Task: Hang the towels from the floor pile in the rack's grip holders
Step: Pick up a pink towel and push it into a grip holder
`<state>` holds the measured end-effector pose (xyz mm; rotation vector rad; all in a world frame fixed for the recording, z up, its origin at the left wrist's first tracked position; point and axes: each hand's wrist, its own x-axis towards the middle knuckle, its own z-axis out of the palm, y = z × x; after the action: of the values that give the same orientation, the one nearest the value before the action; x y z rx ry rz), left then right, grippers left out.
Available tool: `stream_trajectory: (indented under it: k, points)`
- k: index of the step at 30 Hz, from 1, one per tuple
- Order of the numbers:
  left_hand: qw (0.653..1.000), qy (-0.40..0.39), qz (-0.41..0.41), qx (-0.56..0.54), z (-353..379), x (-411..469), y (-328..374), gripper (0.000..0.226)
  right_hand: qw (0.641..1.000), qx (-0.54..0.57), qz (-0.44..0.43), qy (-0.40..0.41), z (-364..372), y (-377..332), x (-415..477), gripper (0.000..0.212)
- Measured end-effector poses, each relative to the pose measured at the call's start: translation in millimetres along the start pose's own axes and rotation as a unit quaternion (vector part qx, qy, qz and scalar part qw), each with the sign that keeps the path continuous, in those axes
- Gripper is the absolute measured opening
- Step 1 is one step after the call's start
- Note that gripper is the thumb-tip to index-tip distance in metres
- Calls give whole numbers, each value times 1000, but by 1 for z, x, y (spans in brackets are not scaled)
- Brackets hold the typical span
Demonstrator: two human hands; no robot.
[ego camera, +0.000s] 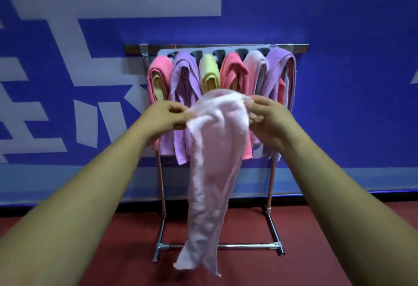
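Note:
I hold a pale pink towel up in front of the rack. My left hand pinches its top left edge and my right hand grips its top right edge. The towel hangs down long and narrow, its lower end close to the floor. Behind it, the rack's grip holder strip carries several hanging towels: pink, purple, yellow, coral, pale lilac and purple. No floor pile is in view.
The metal rack stands on a dark red floor against a blue wall with large white markings. Its base bar runs across near the floor, with feet pointing toward me.

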<state>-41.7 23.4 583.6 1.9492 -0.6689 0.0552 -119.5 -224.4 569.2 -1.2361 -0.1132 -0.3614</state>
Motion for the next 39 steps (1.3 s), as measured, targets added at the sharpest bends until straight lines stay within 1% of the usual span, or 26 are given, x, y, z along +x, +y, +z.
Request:
stream_trajectory:
  k: [1,2,3,5,7,8,9,11,12,13,15,17,20,24,26,28,29,31,32,34,36,39]
  points:
    - [996,-22,-8,90,-5,3,0,10,998,-70,1,8,0,-2,1,10]
    - [988,-17,-9,154,-9,7,-2,13,988,-149,-11,27,-1,-4,1,11]
    - [986,-1,-5,169,-13,9,0,14,979,-196,-25,50,-3,-6,2,11]
    - [990,36,27,134,-18,13,7,12,970,-225,-59,73,-5,-15,4,9]
    - [990,59,49,115,-18,13,19,6,963,-242,-96,74,-6,-22,8,9]
    - [989,65,56,117,-18,13,25,8,959,-250,-109,73,-6,-24,11,8]
    - [987,65,62,129,-18,15,28,16,957,-256,-116,72,-5,-26,13,11]
    - [977,38,63,198,-20,15,36,28,951,-276,-115,77,-5,-29,18,21]
    - [973,17,59,224,-22,16,38,26,947,-289,-111,82,-5,-31,21,22]
    - [972,-2,54,228,-23,16,40,21,944,-300,-106,86,-7,-33,23,21]
    - [979,-35,52,193,-24,13,45,16,941,-309,-102,93,-11,-35,27,17]
    - [980,-68,64,175,-22,8,50,21,936,-320,-104,100,-13,-36,30,16]
    - [974,-129,84,165,-14,0,61,22,940,-312,-94,98,-13,-39,32,17]
    - [967,-227,96,59,-2,-13,83,12,953,-287,-69,67,-11,-41,29,10]
    - [957,-260,110,60,1,-16,95,16,964,-254,-61,45,-10,-41,29,8]
    - [944,-292,118,96,4,-18,103,13,967,-247,-54,37,-8,-41,29,12]
    - [939,-301,116,122,6,-18,105,19,968,-243,-51,35,-6,-41,28,15]
    - [925,-292,126,209,12,-18,108,36,974,-222,-42,26,-5,-40,28,20]
    - [914,-271,150,263,15,-18,110,35,976,-214,-34,21,-6,-40,27,22]
    - [893,-216,211,333,15,-18,114,22,979,-203,-18,12,-9,-39,28,22]
    - [896,-185,234,330,11,-19,116,15,983,-185,-2,9,-12,-38,29,17]
    - [898,-174,275,296,8,-19,114,10,990,-138,31,-8,-9,-38,28,12]
